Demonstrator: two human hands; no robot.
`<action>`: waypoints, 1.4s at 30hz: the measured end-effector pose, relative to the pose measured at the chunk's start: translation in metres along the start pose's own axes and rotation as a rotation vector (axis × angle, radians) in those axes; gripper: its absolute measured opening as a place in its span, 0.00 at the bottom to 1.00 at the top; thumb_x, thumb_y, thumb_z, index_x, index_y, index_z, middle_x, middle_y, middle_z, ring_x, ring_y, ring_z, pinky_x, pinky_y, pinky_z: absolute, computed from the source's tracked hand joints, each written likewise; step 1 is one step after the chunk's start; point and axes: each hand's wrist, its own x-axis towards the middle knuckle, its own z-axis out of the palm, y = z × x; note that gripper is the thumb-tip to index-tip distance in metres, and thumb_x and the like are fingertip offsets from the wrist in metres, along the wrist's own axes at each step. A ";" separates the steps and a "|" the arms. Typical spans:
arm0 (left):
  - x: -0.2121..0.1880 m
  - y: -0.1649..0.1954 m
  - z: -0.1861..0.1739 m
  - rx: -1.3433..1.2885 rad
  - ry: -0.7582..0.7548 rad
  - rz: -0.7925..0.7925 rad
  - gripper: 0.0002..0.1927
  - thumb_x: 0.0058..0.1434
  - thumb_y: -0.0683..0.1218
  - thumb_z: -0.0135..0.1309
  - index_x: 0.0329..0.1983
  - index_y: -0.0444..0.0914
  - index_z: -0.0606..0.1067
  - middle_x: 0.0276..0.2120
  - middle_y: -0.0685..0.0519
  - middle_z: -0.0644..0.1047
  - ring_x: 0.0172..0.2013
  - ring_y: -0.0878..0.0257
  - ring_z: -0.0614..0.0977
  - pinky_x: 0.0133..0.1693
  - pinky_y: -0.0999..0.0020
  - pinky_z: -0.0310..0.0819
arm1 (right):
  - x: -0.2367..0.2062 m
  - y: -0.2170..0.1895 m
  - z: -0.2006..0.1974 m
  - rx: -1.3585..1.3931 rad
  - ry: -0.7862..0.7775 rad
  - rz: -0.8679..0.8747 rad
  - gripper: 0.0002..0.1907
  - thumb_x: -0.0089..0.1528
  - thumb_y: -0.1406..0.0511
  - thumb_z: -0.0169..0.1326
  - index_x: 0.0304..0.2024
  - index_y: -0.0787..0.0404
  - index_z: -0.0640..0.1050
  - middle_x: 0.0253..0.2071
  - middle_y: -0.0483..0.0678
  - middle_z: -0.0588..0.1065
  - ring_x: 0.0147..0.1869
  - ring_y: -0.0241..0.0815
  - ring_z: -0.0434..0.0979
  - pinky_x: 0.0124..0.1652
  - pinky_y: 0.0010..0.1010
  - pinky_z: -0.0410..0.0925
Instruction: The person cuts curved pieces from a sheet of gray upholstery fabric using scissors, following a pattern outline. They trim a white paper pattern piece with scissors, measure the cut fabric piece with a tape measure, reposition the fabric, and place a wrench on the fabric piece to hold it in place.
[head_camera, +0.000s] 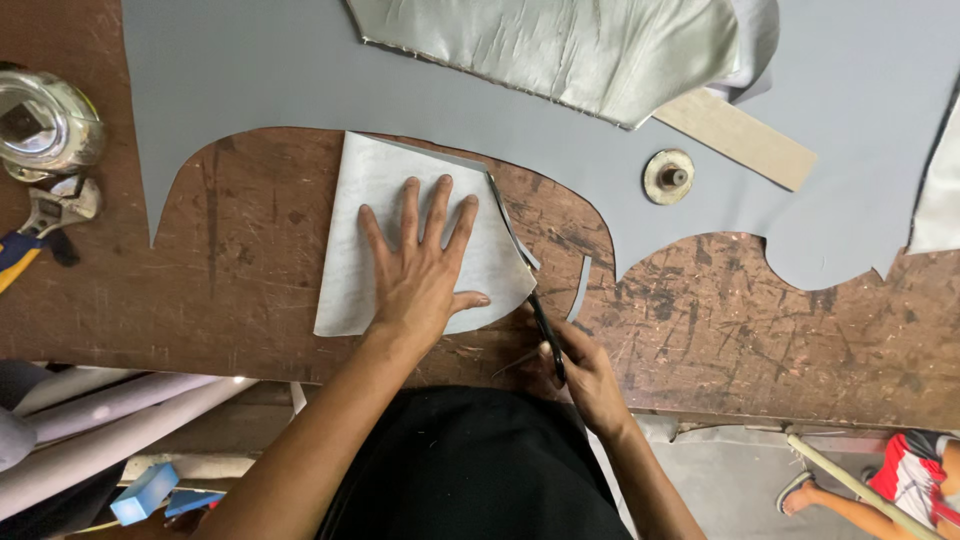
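My left hand (420, 265) lies flat, fingers spread, on a pale grey pattern piece (360, 190) that rests on the worn wooden table (250, 280). My right hand (580, 370) is closed around a dark cutting tool (545, 325) with black handles, its tip at the piece's lower right edge. A narrow grey offcut strip (581, 288) lies just right of the blade. A large sheet of grey material (500, 110) with curved cut-outs covers the far side of the table.
A round metal weight (668, 176) and a tan strip (735, 137) sit on the grey sheet. Shiny silver fabric (560, 45) lies at the top. A metal object (45, 125) and wrench (60, 205) are left. Fabric rolls (110, 410) and another person's foot (805, 490) are below.
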 end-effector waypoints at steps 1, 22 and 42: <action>0.001 0.000 0.000 0.006 -0.006 0.002 0.66 0.37 0.75 0.64 0.77 0.49 0.52 0.76 0.45 0.44 0.73 0.39 0.39 0.61 0.13 0.35 | 0.000 0.000 0.000 0.000 -0.005 0.007 0.24 0.65 0.58 0.55 0.59 0.63 0.78 0.25 0.37 0.69 0.28 0.29 0.63 0.29 0.23 0.60; -0.003 0.003 -0.008 0.032 -0.008 -0.003 0.65 0.38 0.75 0.63 0.77 0.49 0.51 0.76 0.48 0.45 0.74 0.41 0.41 0.62 0.15 0.37 | 0.008 -0.001 0.004 0.012 0.048 0.018 0.22 0.65 0.61 0.55 0.60 0.63 0.77 0.26 0.37 0.69 0.28 0.28 0.64 0.29 0.23 0.60; -0.075 0.013 0.032 -0.028 -0.010 0.089 0.39 0.57 0.69 0.55 0.59 0.36 0.72 0.47 0.44 0.71 0.49 0.49 0.71 0.48 0.47 0.65 | -0.026 0.064 -0.081 -0.805 0.733 -0.246 0.22 0.66 0.61 0.55 0.62 0.60 0.75 0.46 0.50 0.78 0.46 0.47 0.78 0.43 0.36 0.68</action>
